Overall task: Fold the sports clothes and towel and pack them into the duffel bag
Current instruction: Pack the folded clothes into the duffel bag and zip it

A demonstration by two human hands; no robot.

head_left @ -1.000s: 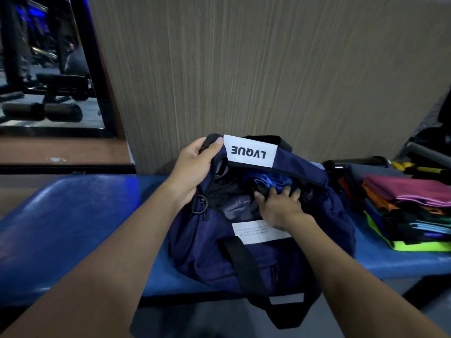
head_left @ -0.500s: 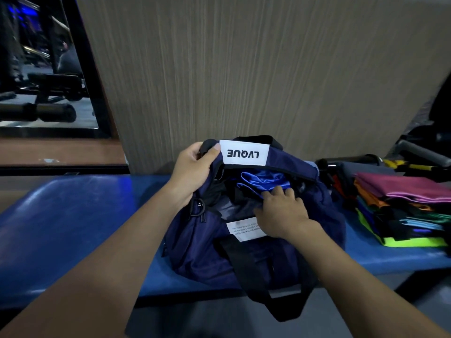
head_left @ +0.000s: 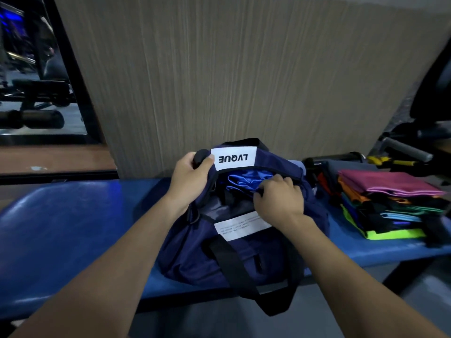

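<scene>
- Blue shiny cloth (head_left: 246,182) sits higher in the duffel bag (head_left: 244,252) now than a second ago.
- My left hand (head_left: 192,174) grips the bag's far rim.
- My right hand (head_left: 279,200) has curled up, pinching the cloth.
- Folded clothes (head_left: 388,206) wait on the bench (head_left: 73,230), so packing isn't done.

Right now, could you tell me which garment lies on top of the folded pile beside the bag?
The magenta garment; the orange, black, blue and neon-green ones lie beneath.

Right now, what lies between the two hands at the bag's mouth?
In the head view, shiny blue fabric sits inside the open duffel bag, between the left hand gripping the rim and the right hand.
</scene>
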